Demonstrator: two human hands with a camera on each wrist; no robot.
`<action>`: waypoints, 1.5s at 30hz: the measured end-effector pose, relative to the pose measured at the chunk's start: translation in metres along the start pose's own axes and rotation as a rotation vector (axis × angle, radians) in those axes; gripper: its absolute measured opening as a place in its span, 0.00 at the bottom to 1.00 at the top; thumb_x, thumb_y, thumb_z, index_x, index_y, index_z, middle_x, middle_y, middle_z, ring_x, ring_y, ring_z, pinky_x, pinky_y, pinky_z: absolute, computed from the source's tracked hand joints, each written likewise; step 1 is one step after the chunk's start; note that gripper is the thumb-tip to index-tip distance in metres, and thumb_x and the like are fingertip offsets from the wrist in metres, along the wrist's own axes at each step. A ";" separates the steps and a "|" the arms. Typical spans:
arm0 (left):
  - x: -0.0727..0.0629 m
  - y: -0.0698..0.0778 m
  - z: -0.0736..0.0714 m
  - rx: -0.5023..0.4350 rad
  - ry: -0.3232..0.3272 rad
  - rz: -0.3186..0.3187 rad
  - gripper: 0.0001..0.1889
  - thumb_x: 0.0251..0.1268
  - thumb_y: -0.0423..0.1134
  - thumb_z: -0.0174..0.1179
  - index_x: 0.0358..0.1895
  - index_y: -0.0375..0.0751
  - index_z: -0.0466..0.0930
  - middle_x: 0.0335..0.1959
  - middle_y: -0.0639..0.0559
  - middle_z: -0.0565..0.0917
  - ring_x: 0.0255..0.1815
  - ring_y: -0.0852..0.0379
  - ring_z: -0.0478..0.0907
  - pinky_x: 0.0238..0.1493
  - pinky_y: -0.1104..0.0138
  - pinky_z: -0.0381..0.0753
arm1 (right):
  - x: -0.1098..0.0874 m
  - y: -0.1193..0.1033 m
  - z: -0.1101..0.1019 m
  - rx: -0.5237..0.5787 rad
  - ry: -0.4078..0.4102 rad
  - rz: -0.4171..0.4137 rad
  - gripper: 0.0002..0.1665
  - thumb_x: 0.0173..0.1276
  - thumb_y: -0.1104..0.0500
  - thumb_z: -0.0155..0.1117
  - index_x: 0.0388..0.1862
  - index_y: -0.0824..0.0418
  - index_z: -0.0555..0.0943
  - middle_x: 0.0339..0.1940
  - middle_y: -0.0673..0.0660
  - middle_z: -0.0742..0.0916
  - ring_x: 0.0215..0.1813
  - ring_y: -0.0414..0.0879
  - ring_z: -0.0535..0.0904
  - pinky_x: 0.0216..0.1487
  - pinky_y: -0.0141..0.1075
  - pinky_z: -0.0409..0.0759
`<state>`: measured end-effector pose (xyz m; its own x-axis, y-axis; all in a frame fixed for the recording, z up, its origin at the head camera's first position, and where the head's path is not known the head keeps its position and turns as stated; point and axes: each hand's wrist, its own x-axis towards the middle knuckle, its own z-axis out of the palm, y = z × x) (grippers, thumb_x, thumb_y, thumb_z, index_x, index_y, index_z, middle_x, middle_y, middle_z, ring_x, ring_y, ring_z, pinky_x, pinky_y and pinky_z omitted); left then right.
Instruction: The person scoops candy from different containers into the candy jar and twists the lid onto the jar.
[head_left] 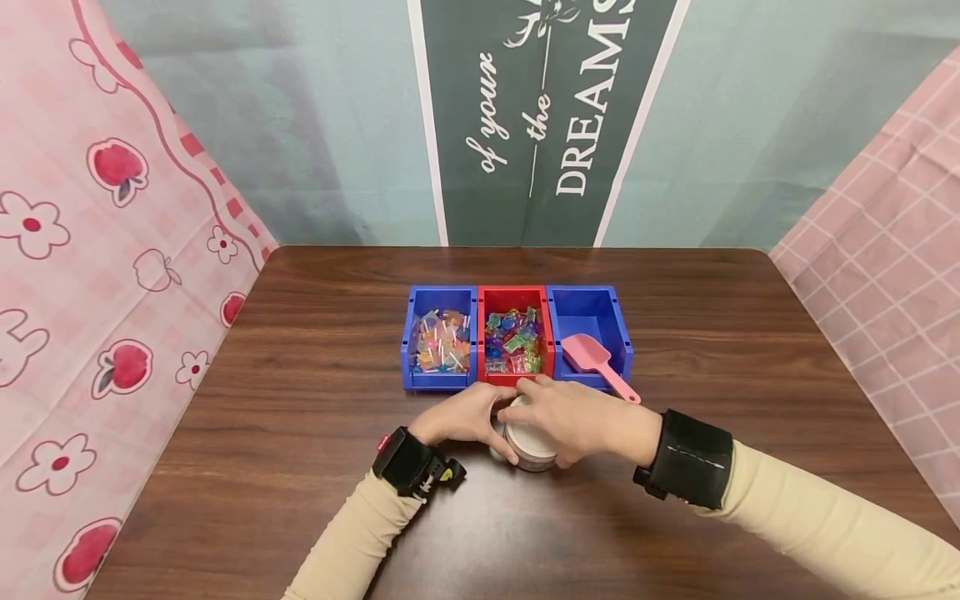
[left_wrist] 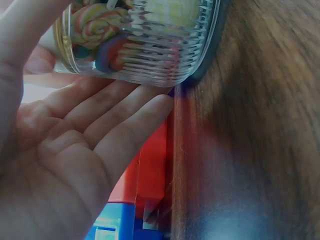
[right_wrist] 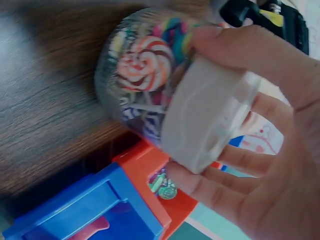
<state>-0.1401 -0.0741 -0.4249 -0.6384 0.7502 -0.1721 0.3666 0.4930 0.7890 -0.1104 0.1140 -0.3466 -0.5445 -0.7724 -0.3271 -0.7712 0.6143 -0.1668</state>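
Observation:
A clear ribbed jar (right_wrist: 132, 75) with a white lid (right_wrist: 202, 110) stands on the table in front of the bins. Swirled lollipops (right_wrist: 145, 64) and other colourful candies show through its glass. My left hand (head_left: 468, 417) holds the jar from the left, thumb at the near side and fingers reaching round the far side; in the left wrist view these fingers (left_wrist: 122, 112) run along the glass. From above and the right, my right hand (head_left: 573, 412) grips the lid, its thumb (right_wrist: 235, 47) at one side and fingers at the opposite side.
Three joined bins stand behind the jar. The left blue bin (head_left: 440, 382) has small pastel pieces with white sticks, the red bin (head_left: 513, 292) wrapped candies. A pink scoop (head_left: 587, 353) leans in the right blue bin (head_left: 581, 302), its handle over the front edge. A hanging cloth (head_left: 330, 125) backs the table.

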 end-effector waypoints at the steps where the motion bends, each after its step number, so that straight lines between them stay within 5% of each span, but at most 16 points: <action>1: 0.000 0.000 0.000 0.001 0.001 0.001 0.35 0.39 0.48 0.78 0.56 0.44 0.77 0.47 0.56 0.84 0.42 0.68 0.76 0.49 0.76 0.75 | 0.001 0.000 0.000 -0.002 -0.013 0.004 0.48 0.40 0.53 0.83 0.64 0.47 0.73 0.57 0.58 0.77 0.58 0.55 0.75 0.46 0.47 0.85; 7: 0.000 -0.002 0.001 -0.006 0.009 0.017 0.36 0.38 0.47 0.79 0.56 0.44 0.76 0.47 0.55 0.84 0.43 0.68 0.76 0.50 0.76 0.76 | 0.005 0.002 0.001 -0.039 -0.009 -0.005 0.48 0.41 0.47 0.82 0.64 0.47 0.73 0.57 0.59 0.79 0.55 0.55 0.78 0.47 0.46 0.85; 14: 0.000 -0.003 0.003 0.007 0.038 0.025 0.37 0.36 0.45 0.80 0.57 0.43 0.77 0.49 0.55 0.85 0.44 0.68 0.77 0.52 0.76 0.75 | 0.009 0.001 0.008 -0.093 0.112 -0.008 0.44 0.38 0.39 0.80 0.55 0.54 0.78 0.44 0.58 0.84 0.40 0.48 0.80 0.40 0.39 0.83; 26: -0.002 -0.003 0.005 -0.016 0.057 0.040 0.32 0.35 0.41 0.80 0.51 0.44 0.79 0.44 0.53 0.86 0.41 0.67 0.76 0.47 0.77 0.75 | 0.012 -0.019 0.024 -0.061 0.303 0.263 0.46 0.39 0.32 0.76 0.49 0.64 0.80 0.26 0.59 0.85 0.26 0.48 0.76 0.25 0.37 0.77; 31: -0.001 -0.003 0.005 0.014 0.059 0.052 0.33 0.35 0.43 0.80 0.52 0.43 0.78 0.44 0.54 0.86 0.41 0.67 0.76 0.46 0.77 0.75 | 0.009 -0.022 0.024 -0.009 0.276 0.339 0.49 0.36 0.31 0.78 0.49 0.63 0.78 0.30 0.63 0.84 0.28 0.52 0.78 0.29 0.43 0.81; 35: 0.000 -0.003 0.005 -0.006 0.031 0.047 0.37 0.35 0.44 0.80 0.56 0.44 0.77 0.48 0.55 0.85 0.45 0.68 0.76 0.51 0.76 0.75 | 0.001 -0.013 0.019 0.094 0.170 0.279 0.53 0.37 0.34 0.79 0.58 0.60 0.73 0.42 0.64 0.82 0.36 0.53 0.79 0.37 0.45 0.83; 38: 0.000 -0.003 0.004 -0.015 0.021 0.040 0.37 0.34 0.46 0.80 0.55 0.45 0.77 0.48 0.55 0.85 0.44 0.69 0.77 0.51 0.76 0.75 | -0.005 -0.003 0.013 0.155 0.090 0.158 0.52 0.41 0.41 0.81 0.65 0.53 0.70 0.51 0.61 0.78 0.44 0.51 0.79 0.42 0.45 0.83; 45: 0.002 -0.004 0.004 -0.017 0.031 0.038 0.34 0.32 0.48 0.81 0.50 0.46 0.79 0.43 0.56 0.86 0.39 0.70 0.77 0.46 0.76 0.77 | -0.007 0.012 0.007 0.045 0.034 -0.057 0.45 0.47 0.45 0.77 0.66 0.45 0.71 0.51 0.55 0.79 0.43 0.45 0.79 0.43 0.37 0.82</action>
<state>-0.1396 -0.0727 -0.4305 -0.6451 0.7540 -0.1242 0.3793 0.4570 0.8046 -0.1136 0.1282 -0.3523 -0.5116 -0.8110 -0.2840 -0.7861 0.5752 -0.2264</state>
